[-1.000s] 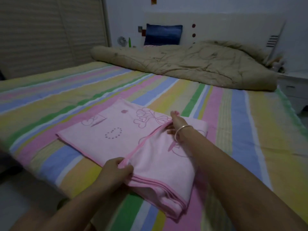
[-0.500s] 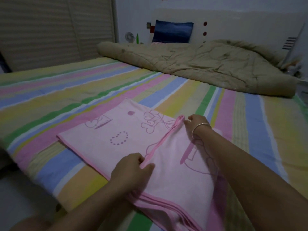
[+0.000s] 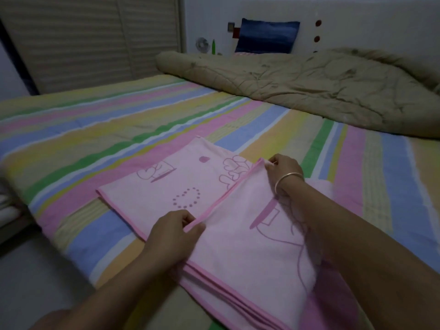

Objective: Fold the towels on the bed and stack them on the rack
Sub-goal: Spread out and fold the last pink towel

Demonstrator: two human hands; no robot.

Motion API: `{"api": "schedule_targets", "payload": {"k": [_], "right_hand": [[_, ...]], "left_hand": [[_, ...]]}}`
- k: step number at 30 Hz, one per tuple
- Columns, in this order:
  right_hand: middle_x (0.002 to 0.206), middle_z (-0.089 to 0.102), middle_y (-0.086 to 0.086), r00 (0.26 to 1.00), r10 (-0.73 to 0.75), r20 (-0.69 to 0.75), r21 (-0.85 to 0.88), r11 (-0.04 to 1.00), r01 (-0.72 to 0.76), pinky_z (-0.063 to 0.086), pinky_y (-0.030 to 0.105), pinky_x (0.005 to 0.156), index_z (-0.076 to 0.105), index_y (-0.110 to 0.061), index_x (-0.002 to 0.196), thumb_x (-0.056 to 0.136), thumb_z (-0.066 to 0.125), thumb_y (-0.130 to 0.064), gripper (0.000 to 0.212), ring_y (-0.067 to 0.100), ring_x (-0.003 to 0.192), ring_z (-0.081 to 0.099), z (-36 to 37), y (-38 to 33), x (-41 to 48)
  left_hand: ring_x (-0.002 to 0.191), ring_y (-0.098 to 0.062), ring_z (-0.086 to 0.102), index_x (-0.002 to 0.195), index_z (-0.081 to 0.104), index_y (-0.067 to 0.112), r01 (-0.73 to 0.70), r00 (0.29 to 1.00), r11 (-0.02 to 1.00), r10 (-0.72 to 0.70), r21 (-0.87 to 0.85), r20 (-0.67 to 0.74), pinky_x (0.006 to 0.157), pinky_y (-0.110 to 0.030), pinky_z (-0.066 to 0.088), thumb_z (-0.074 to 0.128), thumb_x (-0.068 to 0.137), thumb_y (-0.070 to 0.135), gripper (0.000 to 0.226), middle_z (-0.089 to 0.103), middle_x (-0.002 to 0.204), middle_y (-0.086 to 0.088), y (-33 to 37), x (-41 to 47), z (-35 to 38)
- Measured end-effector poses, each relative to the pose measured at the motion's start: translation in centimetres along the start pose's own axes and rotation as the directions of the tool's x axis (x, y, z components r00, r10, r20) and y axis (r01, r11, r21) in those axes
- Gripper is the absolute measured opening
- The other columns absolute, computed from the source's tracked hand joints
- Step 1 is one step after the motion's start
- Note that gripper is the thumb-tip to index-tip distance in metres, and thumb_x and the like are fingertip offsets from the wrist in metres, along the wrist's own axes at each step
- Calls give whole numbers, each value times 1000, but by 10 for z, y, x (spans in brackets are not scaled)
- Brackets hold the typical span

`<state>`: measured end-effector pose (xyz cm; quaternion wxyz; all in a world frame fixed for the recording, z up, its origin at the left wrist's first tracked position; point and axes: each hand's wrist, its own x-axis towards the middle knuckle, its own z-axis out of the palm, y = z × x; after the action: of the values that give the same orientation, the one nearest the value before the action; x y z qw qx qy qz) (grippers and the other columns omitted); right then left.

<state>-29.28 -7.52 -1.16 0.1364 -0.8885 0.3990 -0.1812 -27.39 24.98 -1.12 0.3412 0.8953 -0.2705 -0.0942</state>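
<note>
Towel: pink towel (image 3: 166, 186) lies part-folded on the striped bedsheet (image 3: 119, 129), its top flap's piped hem running between the two hands.
Left hand: left hand (image 3: 175, 234) pinches the hem's near end.
Right hand: right hand (image 3: 283, 170), wrist in a bangle (image 3: 287, 177), pinches the far end.
Behind: rumpled tan quilt (image 3: 309, 84); blue pillow (image 3: 267, 35) at the headboard.

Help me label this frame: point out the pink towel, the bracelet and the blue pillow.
pink towel (image 3: 166, 184), head view, flat printed part left of the folded edge.
bracelet (image 3: 289, 173), head view, top curve of the metal band.
blue pillow (image 3: 267, 35), head view, middle of its face.
</note>
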Motion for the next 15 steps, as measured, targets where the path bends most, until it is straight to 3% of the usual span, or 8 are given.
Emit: {"api": "schedule_targets", "payload": {"k": [2, 6, 7, 9, 10, 12, 15], "right_hand": [[126, 56, 8, 999, -42, -32, -169, 985, 36, 40, 39, 97, 52, -23, 127, 92, 52, -36, 37, 30, 116, 49, 8, -6, -4], [132, 50, 13, 961, -245, -125, -193, 957, 219, 29, 39, 105, 45, -17, 136, 90, 50, -28, 47, 32, 120, 45, 21, -36, -15], [136, 48, 13, 953, -288, -91, -186, 945, 268, 27, 39, 108, 42, -17, 139, 90, 47, -33, 51, 32, 125, 42, 24, -47, -18], [153, 28, 12, 937, -329, 119, -195, 917, 347, 15, 42, 116, 26, -19, 149, 93, 35, -46, 62, 29, 141, 24, 32, -70, -22], [159, 13, 8, 909, -326, 260, -201, 902, 381, 7, 44, 118, 15, -22, 152, 96, 28, -50, 64, 27, 146, 11, 39, -80, -26], [161, -4, 3, 842, -288, 457, -208, 885, 416, -3, 45, 118, 3, -28, 153, 98, 21, -55, 64, 25, 148, -4, 52, -91, -32], [161, -7, 2, 841, -228, 492, -219, 902, 372, -3, 45, 118, 1, -29, 153, 96, 15, -60, 66, 24, 148, -7, 69, -96, -29]], "left_hand": [[69, -8, 61, 75, 64, 25, -2, 996, 1000, 1, -8, -92, 59, -25, 43, 65, 85, 44, 21, 65, 70, 10, -4, 0, -3], [81, -18, 64, 79, 63, 27, 27, 929, 998, -45, -53, -368, 71, -34, 51, 63, 86, 32, 9, 67, 82, 8, -28, 15, -26], [86, -23, 63, 82, 63, 26, 27, 901, 999, -5, 44, -434, 72, -37, 51, 63, 86, 29, 5, 66, 88, 4, -35, 20, -35], [97, -31, 56, 92, 64, 19, 47, 852, 955, 115, 292, -511, 70, -42, 48, 64, 86, 23, 7, 60, 101, -7, -53, 34, -53], [101, -35, 52, 98, 63, 14, 82, 852, 929, 124, 362, -510, 70, -44, 46, 65, 85, 23, 15, 56, 105, -12, -63, 42, -62], [109, -39, 47, 110, 59, 6, 188, 893, 900, 10, 394, -449, 78, -48, 47, 66, 85, 32, 37, 52, 113, -20, -82, 60, -74], [116, -40, 46, 123, 51, 4, 318, 932, 863, -209, 392, -296, 90, -47, 46, 65, 80, 57, 70, 52, 123, -22, -106, 84, -83]]}}
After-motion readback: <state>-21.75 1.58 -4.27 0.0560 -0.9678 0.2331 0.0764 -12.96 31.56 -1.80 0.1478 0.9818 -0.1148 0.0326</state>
